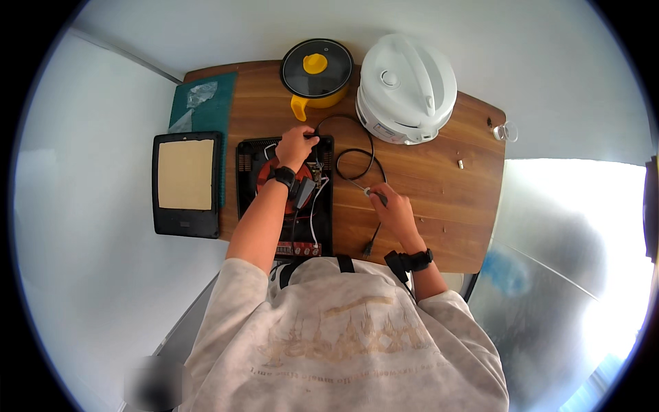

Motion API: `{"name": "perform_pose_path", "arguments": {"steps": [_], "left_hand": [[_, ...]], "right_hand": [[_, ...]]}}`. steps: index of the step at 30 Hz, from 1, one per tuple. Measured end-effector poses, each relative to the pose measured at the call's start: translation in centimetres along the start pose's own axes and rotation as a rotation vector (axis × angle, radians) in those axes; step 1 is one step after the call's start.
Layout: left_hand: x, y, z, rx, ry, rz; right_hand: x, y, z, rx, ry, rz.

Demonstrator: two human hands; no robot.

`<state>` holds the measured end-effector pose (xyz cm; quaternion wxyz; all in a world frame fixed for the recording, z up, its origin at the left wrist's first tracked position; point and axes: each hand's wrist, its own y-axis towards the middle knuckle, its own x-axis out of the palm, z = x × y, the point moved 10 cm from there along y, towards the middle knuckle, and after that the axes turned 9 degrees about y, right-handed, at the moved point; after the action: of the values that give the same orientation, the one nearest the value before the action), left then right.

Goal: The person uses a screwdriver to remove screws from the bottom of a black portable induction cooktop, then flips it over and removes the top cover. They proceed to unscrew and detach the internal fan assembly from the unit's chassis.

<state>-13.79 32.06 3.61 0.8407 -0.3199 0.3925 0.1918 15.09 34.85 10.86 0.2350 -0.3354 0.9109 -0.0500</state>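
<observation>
An opened induction cooker base [325,226] lies in front of me, its copper coil [264,180], circuit board and white wires exposed. At its far edge my left hand [296,147] is closed on a black power cord [371,147] where it meets the housing. The cord loops across the table to a plug [368,248] near the front edge. My right hand [396,211], right of the base, grips a screwdriver [358,186] with its thin metal shaft pointing up and left. My left forearm and wristband hide part of the coil.
The cooker's top panel [185,175] lies at the left, partly on a green mat [226,103] with clear plastic film [200,95]. A yellow pot [329,100] with dark lid and a white rice cooker [407,89] stand behind. A small glass [506,131] and a silvery cylinder [460,164] are at right.
</observation>
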Motion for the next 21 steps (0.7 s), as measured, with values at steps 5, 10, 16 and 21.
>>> {"name": "perform_pose_path", "arguments": {"steps": [5, 10, 16, 21], "left_hand": [[-2.2, -1.8, -0.4, 0.222, -0.093, 0.108], [-6.2, -4.9, -5.7, 0.303, 0.342, 0.273], [-3.6, -5.8, -12.4, 0.03, 0.147, 0.037], [-4.1, -6.3, -12.8, 0.104, 0.073, 0.084]], "right_hand": [[-0.4, -0.4, -0.9, -0.042, 0.034, 0.054], [-0.7, -0.9, -3.3, -0.103, 0.07, 0.055], [0.8, 0.0, -6.1, -0.141, 0.11, -0.016], [1.7, -0.1, -6.6, -0.156, 0.094, -0.022]]}}
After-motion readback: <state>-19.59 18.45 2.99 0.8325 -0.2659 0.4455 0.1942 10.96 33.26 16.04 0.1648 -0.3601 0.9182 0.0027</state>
